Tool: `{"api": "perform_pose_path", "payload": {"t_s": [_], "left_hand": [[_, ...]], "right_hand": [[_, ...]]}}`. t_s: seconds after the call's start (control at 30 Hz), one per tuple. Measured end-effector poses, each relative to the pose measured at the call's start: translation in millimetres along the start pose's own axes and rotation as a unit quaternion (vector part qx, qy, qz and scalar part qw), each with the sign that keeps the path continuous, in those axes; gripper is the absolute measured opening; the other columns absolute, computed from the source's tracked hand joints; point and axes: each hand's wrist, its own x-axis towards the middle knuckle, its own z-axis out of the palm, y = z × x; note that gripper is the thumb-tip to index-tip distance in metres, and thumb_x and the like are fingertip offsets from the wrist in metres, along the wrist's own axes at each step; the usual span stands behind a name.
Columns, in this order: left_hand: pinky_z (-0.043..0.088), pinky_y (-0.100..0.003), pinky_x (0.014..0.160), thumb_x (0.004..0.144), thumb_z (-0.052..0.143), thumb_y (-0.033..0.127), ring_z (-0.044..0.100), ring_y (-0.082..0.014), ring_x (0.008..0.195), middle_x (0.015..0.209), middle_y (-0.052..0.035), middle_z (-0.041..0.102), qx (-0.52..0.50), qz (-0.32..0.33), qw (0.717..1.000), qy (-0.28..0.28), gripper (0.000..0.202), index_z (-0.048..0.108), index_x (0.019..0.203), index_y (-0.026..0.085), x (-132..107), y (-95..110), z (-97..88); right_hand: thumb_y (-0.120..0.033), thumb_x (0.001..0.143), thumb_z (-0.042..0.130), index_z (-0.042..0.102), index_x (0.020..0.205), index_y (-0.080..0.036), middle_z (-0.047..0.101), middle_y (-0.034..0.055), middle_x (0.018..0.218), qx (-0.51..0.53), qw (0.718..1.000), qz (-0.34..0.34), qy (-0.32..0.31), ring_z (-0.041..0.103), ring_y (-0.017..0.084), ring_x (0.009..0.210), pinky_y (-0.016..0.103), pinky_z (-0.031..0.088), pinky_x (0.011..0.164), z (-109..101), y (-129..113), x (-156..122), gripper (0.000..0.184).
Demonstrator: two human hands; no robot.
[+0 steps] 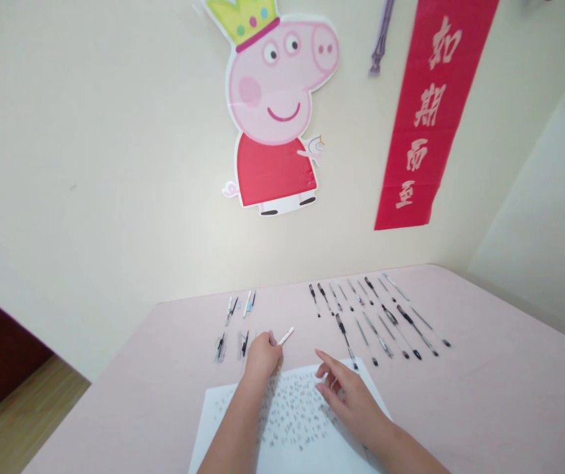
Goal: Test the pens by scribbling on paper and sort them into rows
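Note:
Just beyond the top edge of a written sheet of paper [290, 408], my left hand [261, 355] is closed around a slim white pen [286, 336]. The pen's white end points up and to the right; the rest is hidden by my fingers. A pinkish bit shows beside it, too small to make out. My right hand [349, 395] hovers over the right part of the sheet, fingers apart and curved, holding nothing. Close to its fingertips lies a black-capped pen [344, 336] whose lower end reaches the paper's top edge.
Pens and refills lie in two rows at the right, among them a black pen [415, 328] and a thin refill [367, 342]. Small groups sit at the left, including a clear packet [220, 347] and white pen parts [249, 304]. The pink table [129, 395] meets a wall behind.

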Motion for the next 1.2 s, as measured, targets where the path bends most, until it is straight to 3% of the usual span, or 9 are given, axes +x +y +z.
{"api": "perform_pose_path", "payload": {"t_s": [0.23, 0.4, 0.63, 0.83, 0.9, 1.0, 1.13, 1.2], "left_hand": [[0.020, -0.022, 0.044, 0.063, 0.067, 0.012, 0.035, -0.0088, 0.037, 0.039, 0.0057, 0.041, -0.041, -0.068, 0.993, -0.087, 0.019, 0.053, 0.053, 0.018, -7.3, 8.3, 1.2], [0.022, -0.019, 0.040, 0.067, 0.068, 0.025, 0.031, -0.0047, 0.035, 0.043, 0.0079, 0.041, -0.107, -0.107, 0.973, -0.172, 0.018, 0.054, 0.062, 0.017, -23.4, 21.9, 10.6], [0.020, -0.017, 0.037, 0.060, 0.076, 0.033, 0.031, -0.0024, 0.036, 0.045, 0.0085, 0.040, -0.157, -0.137, 0.939, -0.274, 0.029, 0.055, 0.064, 0.014, -41.1, 30.5, 26.1], [0.019, -0.017, 0.036, 0.056, 0.079, 0.034, 0.029, -0.0007, 0.035, 0.049, 0.0054, 0.050, -0.174, -0.138, 0.919, -0.326, 0.033, 0.063, 0.074, 0.010, -51.4, 30.0, 36.6], [0.020, -0.016, 0.036, 0.056, 0.081, 0.031, 0.031, -0.0007, 0.035, 0.050, 0.0046, 0.052, -0.198, -0.145, 0.913, -0.325, 0.033, 0.065, 0.075, 0.009, -52.1, 29.1, 37.9], [0.025, -0.015, 0.036, 0.056, 0.082, 0.029, 0.035, -0.0012, 0.035, 0.048, 0.0046, 0.052, -0.239, -0.154, 0.912, -0.294, 0.031, 0.064, 0.072, 0.009, -49.4, 27.2, 38.0], [0.033, -0.013, 0.037, 0.060, 0.081, 0.030, 0.039, -0.0015, 0.036, 0.046, 0.0078, 0.047, -0.309, -0.138, 0.918, -0.207, 0.030, 0.059, 0.070, 0.013, -39.2, 23.8, 35.7], [0.036, -0.012, 0.039, 0.063, 0.080, 0.028, 0.043, -0.0017, 0.038, 0.049, 0.0082, 0.048, -0.350, -0.126, 0.916, -0.150, 0.030, 0.054, 0.069, 0.015, -32.2, 21.4, 33.6]], "right_hand": [[-0.025, 0.088, 0.048, 0.041, 0.135, -0.021, 0.060, 0.0061, 0.101, 0.001, 1.000, 0.009, -0.002, 0.057, 0.013, 0.073, 0.028, 0.050, 0.069, -1.0, -0.4, -0.6, 0.047], [-0.025, 0.090, 0.044, 0.043, 0.133, -0.022, 0.059, 0.0077, 0.105, 0.000, 1.000, 0.009, 0.007, 0.058, 0.015, 0.080, 0.029, 0.051, 0.071, -1.0, -1.5, 0.7, 0.044], [-0.027, 0.090, 0.045, 0.040, 0.137, -0.024, 0.050, 0.0110, 0.131, 0.000, 1.000, -0.016, 0.019, 0.052, 0.021, 0.112, 0.038, 0.048, 0.091, 3.4, 6.4, 2.3, 0.047], [-0.032, 0.091, 0.044, 0.041, 0.138, -0.023, 0.048, 0.0111, 0.137, 0.005, 1.000, 0.001, 0.029, 0.047, 0.024, 0.122, 0.046, 0.037, 0.104, 5.2, 11.5, 2.9, 0.048], [-0.034, 0.090, 0.045, 0.044, 0.136, -0.023, 0.050, 0.0112, 0.134, 0.004, 0.999, 0.006, 0.049, 0.047, 0.025, 0.122, 0.046, 0.036, 0.104, 3.9, 10.0, 4.0, 0.047], [-0.036, 0.089, 0.047, 0.052, 0.128, -0.023, 0.057, 0.0116, 0.126, 0.010, 0.996, 0.018, 0.091, 0.056, 0.025, 0.110, 0.042, 0.045, 0.095, 0.9, 6.8, 5.7, 0.042], [-0.036, 0.088, 0.047, 0.060, 0.114, -0.021, 0.063, 0.0096, 0.102, 0.019, 0.992, 0.023, 0.126, 0.060, 0.020, 0.086, 0.032, 0.051, 0.077, -1.5, 5.8, 5.9, 0.033], [-0.035, 0.089, 0.044, 0.060, 0.113, -0.020, 0.062, 0.0078, 0.093, 0.031, 0.994, 0.020, 0.107, 0.059, 0.018, 0.078, 0.030, 0.051, 0.072, -0.9, 7.0, 4.8, 0.032]]}}
